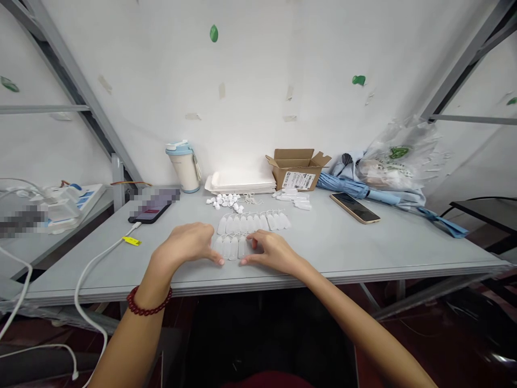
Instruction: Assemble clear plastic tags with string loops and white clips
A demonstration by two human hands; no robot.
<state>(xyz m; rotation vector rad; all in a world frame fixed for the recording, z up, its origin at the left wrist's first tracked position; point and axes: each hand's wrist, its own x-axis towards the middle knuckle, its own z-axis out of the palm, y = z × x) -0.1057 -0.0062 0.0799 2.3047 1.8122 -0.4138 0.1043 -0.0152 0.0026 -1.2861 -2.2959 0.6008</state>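
Bench (323, 248) and wall fill the head view: the bench top is pale gray, with a white wall (250, 64) behind it carrying green bits and scraps of tape, and gray metal frames rising at both sides. Along the back of the bench, from left to right, stand a cream cup with a blue lid (186, 170), a stack of white sheets or packets (242, 183), an open cardboard box (297, 171) and a clear plastic bag (399, 153), with a folded blue umbrella (347, 186) running out to the right in front of the bag. A dark phone (155, 207) lies at the left with a white cable (97, 261) plugged in, and a gold-edged phone (354, 208) lies at the right. Small white pieces (228, 201) are heaped before the stack, and loose translucent pieces (301, 202) lie before the box. Nearer, translucent tags form a back row (253, 222) and a shorter front row (230, 248). The left hand (194, 245), a red bead bracelet (148, 302) on its wrist, is loosely curved at the front row's left end, thumb and fingers apart. The right hand (271, 250) curves at its right end, thumb and forefinger parted around the last tag's edge; whether either hand presses on the tags, I cannot tell.
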